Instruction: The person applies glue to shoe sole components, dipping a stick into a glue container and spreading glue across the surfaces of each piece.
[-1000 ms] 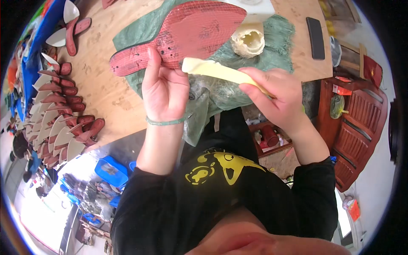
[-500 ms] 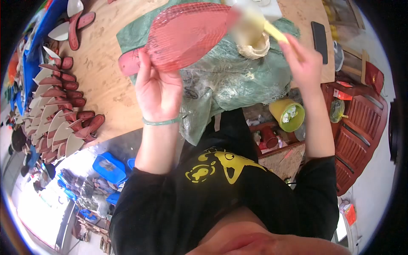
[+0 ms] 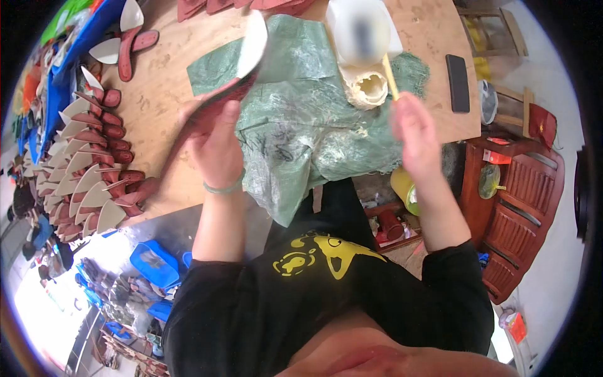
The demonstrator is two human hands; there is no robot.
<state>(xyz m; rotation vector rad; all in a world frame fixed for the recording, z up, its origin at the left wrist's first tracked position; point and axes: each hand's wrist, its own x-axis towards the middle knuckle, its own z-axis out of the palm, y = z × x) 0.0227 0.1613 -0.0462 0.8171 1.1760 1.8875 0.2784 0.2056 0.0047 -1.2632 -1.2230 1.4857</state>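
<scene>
My left hand (image 3: 215, 135) is closed around a dark red shoe insole (image 3: 221, 99) with a white end piece (image 3: 253, 45). The insole is turned nearly edge-on above the table, its white end pointing away from me. My right hand (image 3: 414, 129) grips the thin yellow handle of a brush (image 3: 390, 74); its head is blurred over a white plastic jug (image 3: 392, 38). Beside the jug's near side is a crusted, cream-coloured opening (image 3: 366, 90). Crumpled green plastic sheeting (image 3: 282, 125) lies beneath both hands.
A row of several red insoles with pale tips (image 3: 88, 163) overlaps along the table's left side. Two more lie crossed (image 3: 130, 41) at the far left. More red pieces (image 3: 220, 5) sit at the far edge. A phone (image 3: 458, 83) lies right; a yellow-green bin (image 3: 404, 188) stands below.
My left hand has tilted the insole from its broad red face to nearly edge-on, showing the white end. My right hand has drawn the brush lower and slightly left, off the insole, to the jug.
</scene>
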